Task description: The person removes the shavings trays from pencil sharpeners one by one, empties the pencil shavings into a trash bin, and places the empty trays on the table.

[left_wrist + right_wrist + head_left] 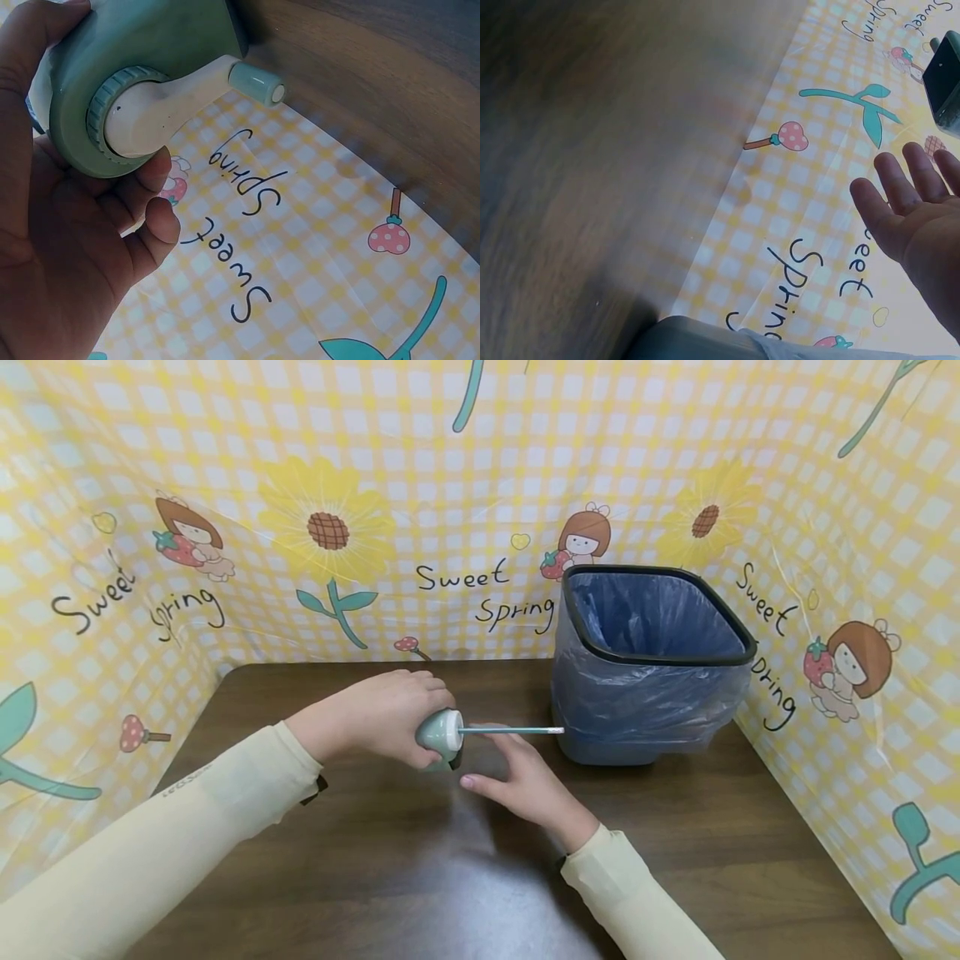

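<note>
My left hand (382,714) (67,247) grips a green crank sharpener (438,739) (180,37), held above the table. Its white crank (161,109) with a green knob (256,82) shows in the left wrist view. From the sharpener's white end a thin light-blue pencil (510,730) points right, toward the bin. My right hand (536,785) (922,217) is below the pencil in the head view, fingers extended and thumb apart; whether a fingertip touches the pencil, I cannot tell. The sharpener's dark underside (943,79) appears at the right wrist view's upper right edge.
A grey bin (637,727) (705,341) with a black rim and blue liner stands on the table's right back part. The brown wooden table (360,877) is bordered by yellow checked cloth walls (465,502) at the back and both sides.
</note>
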Motion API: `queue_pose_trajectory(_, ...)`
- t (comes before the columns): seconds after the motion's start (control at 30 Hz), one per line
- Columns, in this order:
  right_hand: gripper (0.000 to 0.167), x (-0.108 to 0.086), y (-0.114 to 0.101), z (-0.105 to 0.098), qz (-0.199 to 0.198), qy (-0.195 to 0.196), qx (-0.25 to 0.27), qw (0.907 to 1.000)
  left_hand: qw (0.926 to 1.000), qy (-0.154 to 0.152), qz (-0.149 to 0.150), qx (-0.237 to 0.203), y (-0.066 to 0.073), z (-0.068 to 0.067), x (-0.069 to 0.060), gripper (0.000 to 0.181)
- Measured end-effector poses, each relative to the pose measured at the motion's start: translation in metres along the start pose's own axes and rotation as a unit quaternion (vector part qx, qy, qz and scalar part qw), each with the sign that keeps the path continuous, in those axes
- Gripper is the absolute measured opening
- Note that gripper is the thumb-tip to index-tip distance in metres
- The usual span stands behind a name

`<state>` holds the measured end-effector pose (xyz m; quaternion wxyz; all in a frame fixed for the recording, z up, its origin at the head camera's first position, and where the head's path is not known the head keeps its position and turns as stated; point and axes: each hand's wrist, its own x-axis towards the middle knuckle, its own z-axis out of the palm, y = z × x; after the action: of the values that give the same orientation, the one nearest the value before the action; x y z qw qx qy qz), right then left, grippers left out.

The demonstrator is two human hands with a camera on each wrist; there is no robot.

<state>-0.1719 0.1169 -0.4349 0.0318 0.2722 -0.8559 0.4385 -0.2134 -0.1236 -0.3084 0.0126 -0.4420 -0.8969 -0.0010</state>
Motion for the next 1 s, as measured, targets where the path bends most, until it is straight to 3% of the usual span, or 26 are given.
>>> queue_pose_trajectory(0.2,0.069,0.005,-0.002,0.003,-0.03,0.005,0.009,0.9995,1.0,-0.003,0.007,0.0,0.004,0.0,0.001,0.056)
queue_pose_trajectory(0.5,0.068,0.008,-0.004,0.01,-0.031,0.024,0.021,0.999,0.9997,0.005,0.024,0.006,0.008,0.001,0.001,0.055)
queue_pose_trajectory(1.0,0.063,0.011,-0.009,0.013,-0.03,0.034,0.019,0.9988,0.9994,0.001,0.028,0.019,0.009,-0.001,0.002,0.054)
